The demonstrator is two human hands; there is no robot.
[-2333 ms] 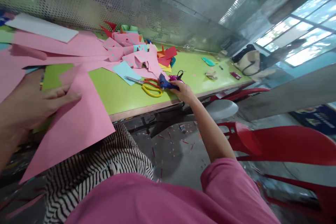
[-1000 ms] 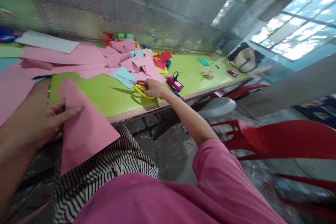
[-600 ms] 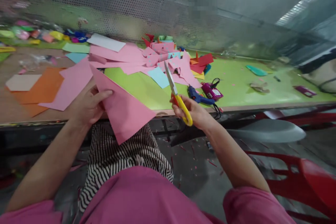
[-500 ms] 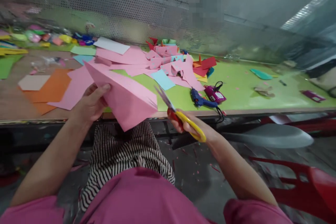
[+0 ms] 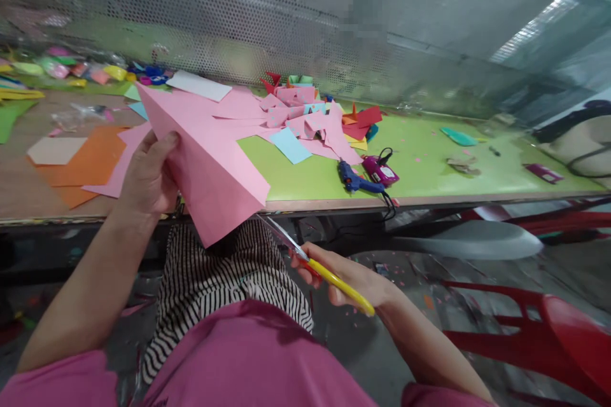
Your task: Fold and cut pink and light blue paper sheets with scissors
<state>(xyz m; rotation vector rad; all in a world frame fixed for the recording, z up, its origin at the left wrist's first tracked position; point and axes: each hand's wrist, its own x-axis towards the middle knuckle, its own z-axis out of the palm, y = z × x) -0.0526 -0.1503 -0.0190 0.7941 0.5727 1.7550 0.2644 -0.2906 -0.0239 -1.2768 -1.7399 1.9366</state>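
My left hand (image 5: 155, 175) pinches a folded sheet of pink paper (image 5: 210, 178) along its left side, thumb on top, and holds it above the table's front edge. In my right hand (image 5: 329, 273) is a pair of scissors (image 5: 337, 280) with yellow and red handles. The blades point up and left, with their tips close to the paper's lower right corner; whether they touch it I cannot tell. Behind the held sheet lie more pink paper pieces (image 5: 238, 105) and a light blue paper rectangle (image 5: 290, 145).
A blue glue gun (image 5: 356, 179) lies beside a purple box (image 5: 380, 170) with a black cable. Orange paper (image 5: 95, 162) is at the left, coloured scraps (image 5: 114, 73) along the back. A metal mesh panel (image 5: 214, 6) backs the table; a red chair (image 5: 548, 331) stands at right.
The scissors have moved down and left, and turned so the yellow handle shows edge-on. My left hand and the pink paper have shifted slightly left, and the paper hangs a little steeper.
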